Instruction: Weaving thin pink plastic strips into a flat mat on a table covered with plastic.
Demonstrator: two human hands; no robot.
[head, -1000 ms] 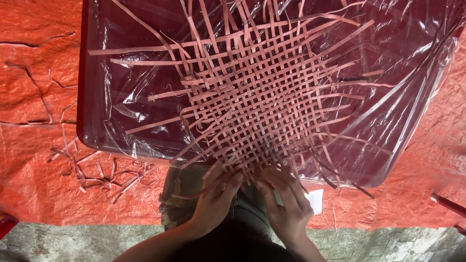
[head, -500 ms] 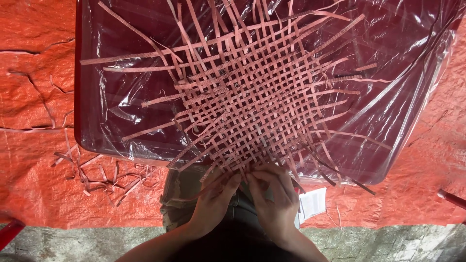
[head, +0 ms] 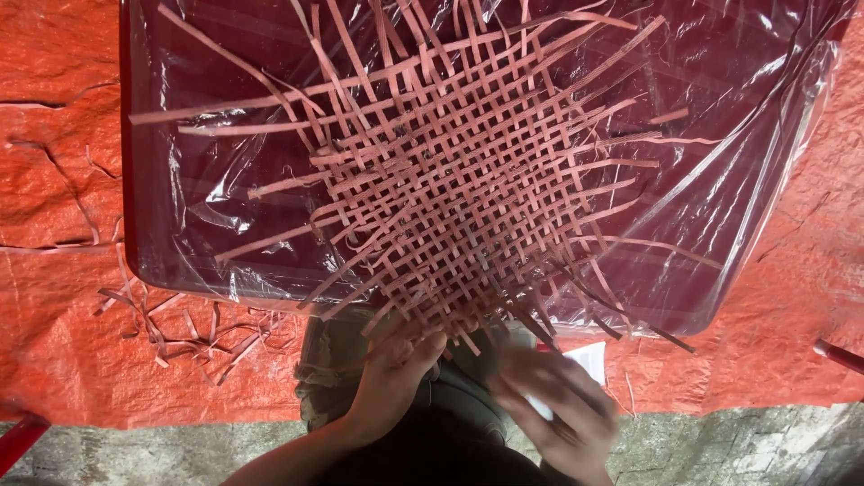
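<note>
Your left hand (head: 396,369) pinches strip ends at the woven mat's (head: 450,189) near edge; right hand (head: 553,405), blurred, grip indeterminate; keep strips flat.

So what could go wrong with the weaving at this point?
1. Only the left hand touches the woven mat at its near edge; the blurred right hand is off it, so the loose strip ends there might slip out of the weave.
2. The mat lies on a slick plastic sheet over the table, so it may slide when tugged.
</note>
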